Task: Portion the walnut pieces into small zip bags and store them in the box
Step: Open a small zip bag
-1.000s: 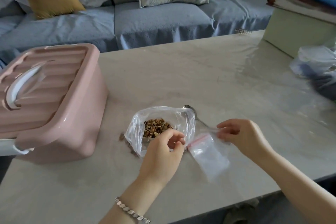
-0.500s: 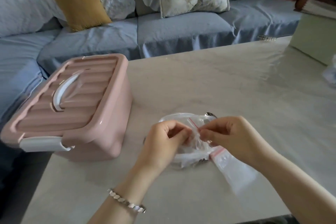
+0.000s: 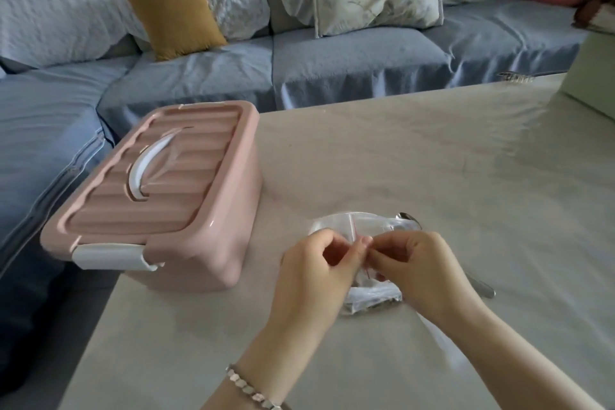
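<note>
Pinching the red-striped mouth of a small zip bag (image 3: 367, 272) between the fingertips of our left hand (image 3: 316, 271) and right hand (image 3: 424, 271), we hold it just above the larger clear bag (image 3: 376, 298) on the table (image 3: 432, 160); a spoon (image 3: 407, 218) lies behind, and the pink box (image 3: 186, 243) stands lidded at left.
</note>
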`<state>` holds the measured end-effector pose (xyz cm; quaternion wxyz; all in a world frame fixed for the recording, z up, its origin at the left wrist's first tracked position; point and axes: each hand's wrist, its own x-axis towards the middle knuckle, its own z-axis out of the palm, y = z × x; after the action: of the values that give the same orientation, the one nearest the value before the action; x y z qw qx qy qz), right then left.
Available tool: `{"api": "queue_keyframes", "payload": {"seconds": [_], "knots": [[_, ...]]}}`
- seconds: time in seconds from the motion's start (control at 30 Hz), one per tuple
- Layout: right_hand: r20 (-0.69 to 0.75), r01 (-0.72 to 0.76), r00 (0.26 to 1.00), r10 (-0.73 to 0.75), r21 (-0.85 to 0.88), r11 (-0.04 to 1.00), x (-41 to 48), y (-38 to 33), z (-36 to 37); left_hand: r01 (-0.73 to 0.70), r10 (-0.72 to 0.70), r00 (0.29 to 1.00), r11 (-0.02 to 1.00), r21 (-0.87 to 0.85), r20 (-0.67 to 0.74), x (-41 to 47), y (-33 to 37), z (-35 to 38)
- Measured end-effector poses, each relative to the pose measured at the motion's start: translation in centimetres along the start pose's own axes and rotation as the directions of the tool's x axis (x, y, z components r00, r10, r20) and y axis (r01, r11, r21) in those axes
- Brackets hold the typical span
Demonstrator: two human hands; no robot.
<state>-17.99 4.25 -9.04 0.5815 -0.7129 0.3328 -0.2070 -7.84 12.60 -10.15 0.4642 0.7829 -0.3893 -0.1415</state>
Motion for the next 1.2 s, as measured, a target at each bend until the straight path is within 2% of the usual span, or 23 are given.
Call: {"api": "queue_keyframes", "payload": {"seconds": [0.13,0.33,0.5,0.67,0.77,0.83,0.87,0.9,0.97,1.0,1.1,1.2], "knots": [[0.008,0.040,0.999,-0.040,-0.039,0.998,-0.2,-0.5,-0.1,0.057,-0.052,0.998,0.992,-0.113,0.046,-0.1,0.6,-0.3],[0.022,0.034,0.999,-0.031,-0.121,0.992,-0.1,0.1,-0.6,0.055,-0.052,0.978,0.998,-0.011,0.202,-0.1,0.9,-1.0],[0.099,0.013,0.995,-0.007,-0.058,0.998,0.1,0.2,-1.1,0.151,-0.089,0.939,0.974,-0.168,0.331,0.2,1.2,-1.8],[0.152,-0.074,0.986,0.066,0.047,0.996,0.2,0.5,-1.5,0.079,-0.027,0.927,0.989,-0.124,0.375,0.1,0.5,-2.0],[0.162,-0.054,0.985,0.053,0.000,0.999,0.1,0.7,-1.4,-0.097,0.070,0.937,0.993,0.062,0.342,0.1,0.0,-1.9],[0.182,-0.001,0.983,0.011,-0.054,0.999,0.0,0.8,-1.2,-0.190,0.157,0.954,0.975,0.111,0.256,-0.2,0.0,-1.4],[0.200,0.024,0.980,-0.013,-0.054,0.998,-0.1,0.9,-1.1,-0.177,0.163,0.965,0.983,0.052,0.204,-0.4,0.2,-1.0],[0.218,0.036,0.976,-0.030,-0.023,0.999,-0.2,0.9,-1.1,-0.117,0.129,0.979,0.990,-0.080,0.157,-0.6,0.5,-0.5],[0.237,0.021,0.971,-0.042,0.091,0.996,-0.2,0.8,-1.0,0.032,0.000,0.996,0.936,-0.350,0.091,-0.5,1.0,0.3],[0.245,0.006,0.968,-0.045,0.157,0.988,-0.2,0.7,-1.0,0.077,-0.048,0.996,0.904,-0.421,0.081,-0.4,1.1,0.6],[0.314,-0.087,0.949,-0.021,0.325,0.942,0.2,1.0,-1.0,0.128,-0.085,0.990,0.859,-0.496,0.109,-0.4,1.0,1.1],[0.356,-0.232,0.934,0.037,0.522,0.821,0.3,1.0,-1.2,0.226,-0.159,0.974,0.784,-0.579,0.164,-0.4,0.9,1.5]]}}
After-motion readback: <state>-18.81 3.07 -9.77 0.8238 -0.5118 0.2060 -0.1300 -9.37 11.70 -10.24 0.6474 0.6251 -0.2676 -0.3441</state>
